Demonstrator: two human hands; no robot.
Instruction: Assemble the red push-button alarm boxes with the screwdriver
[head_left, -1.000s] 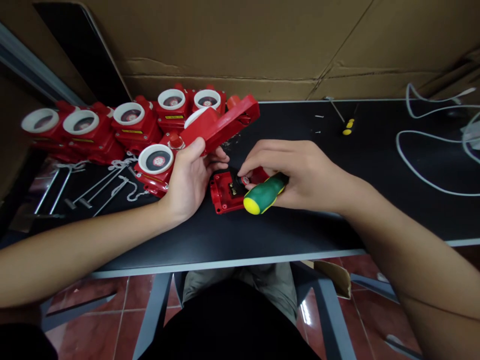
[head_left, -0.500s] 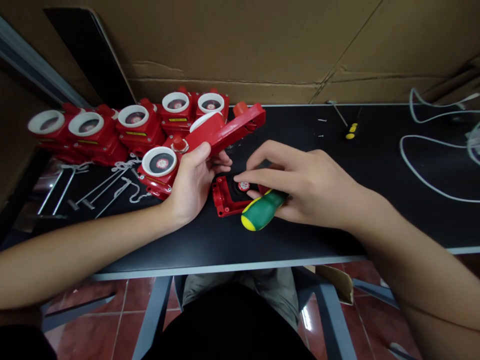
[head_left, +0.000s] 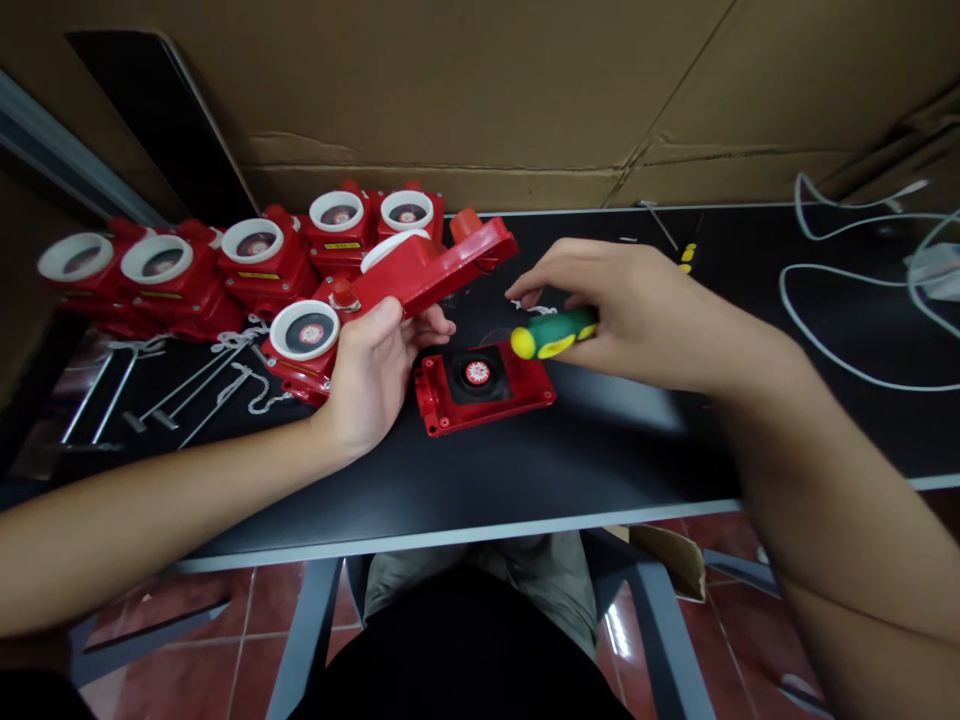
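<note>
"Holding what, the left hand (head_left: 375, 370)?"
"It grips a long red plastic housing cover (head_left: 439, 262), tilted up off the black tabletop (head_left: 600, 440), with the thumb on top."
"And the right hand (head_left: 637, 310)?"
"It is closed around a green and yellow screwdriver handle (head_left: 553, 333), raised above the tabletop. The blade is hidden."
"What lies between the hands?"
"A flat red rectangular base plate with a black round centre (head_left: 484, 385). It rests on the tabletop just beside the left hand, below the handle."
"Anything else?"
"Left of the left hand are a row of red units with white rings (head_left: 255, 250) and thin metal rods with white cord (head_left: 195, 375). To the right of the right hand lies a loose white cable (head_left: 840, 330)."
</note>
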